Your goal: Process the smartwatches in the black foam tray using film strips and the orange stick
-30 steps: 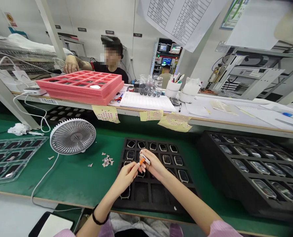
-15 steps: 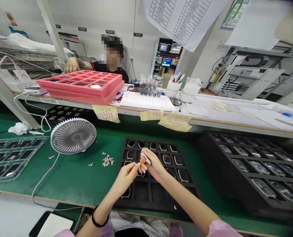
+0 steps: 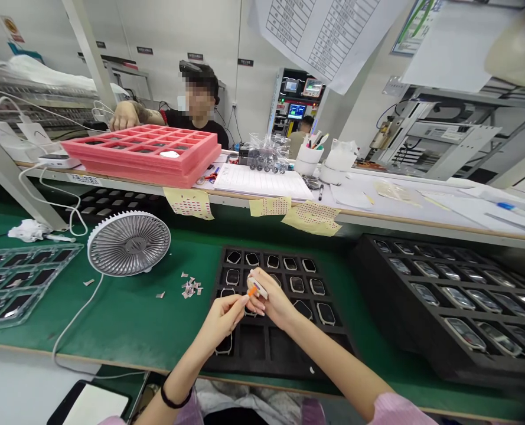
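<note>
Above the black foam tray (image 3: 253, 348), my right hand (image 3: 273, 298) grips a small watch case (image 3: 258, 287), its side turned toward my left hand. My left hand (image 3: 227, 313) pinches a small orange piece (image 3: 252, 291) between thumb and fingertips, and the piece meets the edge of the case. Several watch cases lie in the tray's compartments around my hands, one of them a square case (image 3: 326, 314) at the right. Part of the held case is hidden by my right fingers.
A fan (image 3: 129, 243) stands left, beside small scraps (image 3: 192, 287) on the green table (image 3: 124, 319). A clear tray (image 3: 23, 277) lies far left, a stacked black tray (image 3: 395, 319) right. Red foam trays (image 3: 142, 162) sit on the shelf, a person (image 3: 200, 106) behind.
The held case has tilted a little, showing more of its side, with the orange piece against it. The whole view has shifted slightly; both hands stay together over the tray.
</note>
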`<state>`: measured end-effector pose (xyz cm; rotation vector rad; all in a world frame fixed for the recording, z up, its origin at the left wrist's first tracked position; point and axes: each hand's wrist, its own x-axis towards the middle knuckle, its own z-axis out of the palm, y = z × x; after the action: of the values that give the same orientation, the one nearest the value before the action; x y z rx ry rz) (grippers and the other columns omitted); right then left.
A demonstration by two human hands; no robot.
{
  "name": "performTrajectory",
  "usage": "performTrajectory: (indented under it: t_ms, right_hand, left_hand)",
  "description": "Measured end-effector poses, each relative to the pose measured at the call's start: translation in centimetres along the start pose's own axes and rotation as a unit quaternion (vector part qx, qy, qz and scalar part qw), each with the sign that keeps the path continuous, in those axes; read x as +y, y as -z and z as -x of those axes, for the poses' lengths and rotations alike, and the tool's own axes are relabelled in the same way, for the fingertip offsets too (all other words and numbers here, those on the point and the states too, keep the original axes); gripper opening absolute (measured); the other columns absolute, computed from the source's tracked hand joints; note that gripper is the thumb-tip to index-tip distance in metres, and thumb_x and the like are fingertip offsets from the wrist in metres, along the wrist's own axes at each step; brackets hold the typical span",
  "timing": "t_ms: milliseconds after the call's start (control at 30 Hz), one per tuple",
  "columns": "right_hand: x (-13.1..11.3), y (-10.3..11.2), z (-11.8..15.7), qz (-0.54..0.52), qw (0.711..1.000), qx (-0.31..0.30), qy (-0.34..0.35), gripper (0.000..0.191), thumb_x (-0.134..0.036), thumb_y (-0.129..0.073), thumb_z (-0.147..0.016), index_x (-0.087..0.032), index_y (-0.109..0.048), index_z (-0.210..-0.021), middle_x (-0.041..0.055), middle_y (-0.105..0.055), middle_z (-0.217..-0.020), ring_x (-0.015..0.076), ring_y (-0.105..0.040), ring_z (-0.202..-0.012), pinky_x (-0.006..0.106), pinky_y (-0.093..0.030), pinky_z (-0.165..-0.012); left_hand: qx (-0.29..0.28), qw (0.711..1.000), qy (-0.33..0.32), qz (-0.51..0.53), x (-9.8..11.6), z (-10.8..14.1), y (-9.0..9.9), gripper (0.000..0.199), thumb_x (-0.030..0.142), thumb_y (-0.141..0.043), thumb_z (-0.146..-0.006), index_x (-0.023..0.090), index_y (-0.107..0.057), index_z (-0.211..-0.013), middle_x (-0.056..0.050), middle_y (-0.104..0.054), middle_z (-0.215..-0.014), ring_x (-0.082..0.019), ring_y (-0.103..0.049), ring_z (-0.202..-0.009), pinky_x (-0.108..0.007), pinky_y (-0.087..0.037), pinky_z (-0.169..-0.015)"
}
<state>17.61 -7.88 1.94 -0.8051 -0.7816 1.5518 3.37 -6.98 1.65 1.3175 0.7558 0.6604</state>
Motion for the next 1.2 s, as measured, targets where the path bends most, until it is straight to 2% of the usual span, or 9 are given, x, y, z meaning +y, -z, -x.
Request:
performTrajectory:
  t_ms: [133,267,533,667,800,900,967,1067,1200]
  right_hand:
    - [1.0,-0.5,0.1,-0.095,0.994,-0.011,-0.045,0.036,-0.043,-0.069,-0.076,-0.020,-0.043,-0.068,-0.0107,-0.045,-0.048,0.0015,-0.024,-0.029,0.013,-0.017,-0.025]
    - [1.0,-0.3,0.3,-0.089,0.995,0.015,-0.038,0.036,-0.041,-0.071,-0.073,-0.019,-0.043,-0.066,-0.0098,-0.045,-0.048,0.0013,-0.023,-0.031,0.013,-0.015,-0.026]
    - [1.7,-0.1,-0.3,0.090,0.994,0.054,0.029,0.028,-0.047,-0.060,-0.079,-0.021,-0.050,-0.077,-0.0074,-0.050,-0.053,0.0066,-0.039,-0.036,0.017,-0.028,-0.032]
    - [1.9,1.6,-1.4,0.200,0.975,0.060,0.073,0.030,-0.052,-0.054,-0.082,-0.022,-0.052,-0.086,-0.0073,-0.049,-0.058,0.0078,-0.041,-0.038,0.020,-0.034,-0.037]
    - [1.0,4.7,-3.4,0.358,0.913,0.142,0.136,0.027,-0.048,-0.048,-0.086,-0.023,-0.055,-0.091,-0.0033,-0.054,-0.070,0.0119,-0.049,-0.052,0.023,-0.040,-0.047]
    - [1.1,6.3,-4.5,0.530,0.827,0.146,0.120,0.021,-0.038,-0.046,-0.088,-0.023,-0.059,-0.092,-0.0007,-0.057,-0.074,0.0157,-0.053,-0.064,0.027,-0.043,-0.058]
    - [1.6,6.6,-4.8,0.584,0.792,0.142,0.106,0.018,-0.032,-0.046,-0.087,-0.022,-0.062,-0.090,0.0000,-0.057,-0.071,0.0182,-0.054,-0.068,0.031,-0.043,-0.065]
    - [2.1,6.4,-4.7,0.611,0.773,0.128,0.114,0.014,-0.022,-0.050,-0.083,-0.022,-0.064,-0.087,0.0051,-0.059,-0.084,0.0237,-0.055,-0.088,0.035,-0.043,-0.075]
    - [2.1,5.1,-4.7,0.705,0.686,0.089,0.153,0.015,-0.018,-0.052,-0.084,-0.021,-0.064,-0.094,0.0091,-0.055,-0.100,0.0256,-0.052,-0.100,0.038,-0.042,-0.084]
  left_hand:
    - [0.011,0.999,0.008,0.036,-0.9,0.2,-0.4,0.052,0.066,-0.057,-0.073,0.014,-0.059,-0.069,0.010,-0.029,-0.046,-0.002,-0.016,-0.036,-0.017,-0.012,-0.034]
    - [0.027,0.999,0.016,0.039,-1.2,0.2,-0.2,0.053,0.067,-0.058,-0.071,0.014,-0.059,-0.070,0.010,-0.030,-0.046,-0.002,-0.017,-0.036,-0.017,-0.013,-0.034]
    - [0.063,0.997,-0.043,-0.019,-0.6,-0.9,0.0,0.047,0.063,-0.058,-0.073,0.017,-0.053,-0.065,0.008,-0.034,-0.044,-0.005,-0.022,-0.037,-0.019,-0.015,-0.036]
    - [0.104,0.993,-0.032,-0.034,-0.7,-0.8,1.7,0.046,0.063,-0.056,-0.074,0.019,-0.046,-0.063,0.010,-0.028,-0.044,-0.005,-0.020,-0.038,-0.019,-0.016,-0.038]
    - [0.192,0.969,-0.041,-0.153,-1.6,-0.4,5.9,0.044,0.059,-0.052,-0.077,0.019,-0.044,-0.061,0.008,-0.031,-0.047,-0.007,-0.029,-0.041,-0.020,-0.023,-0.043]
    - [0.222,0.922,-0.012,-0.318,-2.8,-0.1,9.0,0.038,0.052,-0.048,-0.080,0.019,-0.051,-0.062,0.003,-0.045,-0.051,-0.012,-0.043,-0.048,-0.022,-0.030,-0.050]
    - [0.229,0.889,0.038,-0.393,-3.6,0.1,10.3,0.032,0.044,-0.044,-0.084,0.020,-0.053,-0.064,0.000,-0.052,-0.054,-0.017,-0.051,-0.051,-0.023,-0.032,-0.052]
    - [0.239,0.856,0.089,-0.451,-4.2,0.5,11.0,0.028,0.039,-0.041,-0.087,0.020,-0.057,-0.075,-0.004,-0.060,-0.061,-0.023,-0.061,-0.061,-0.024,-0.035,-0.054]
    - [0.253,0.848,0.086,-0.457,-3.5,0.8,10.4,0.033,0.044,-0.038,-0.090,0.019,-0.058,-0.096,-0.007,-0.067,-0.073,-0.026,-0.065,-0.069,-0.025,-0.039,-0.057]
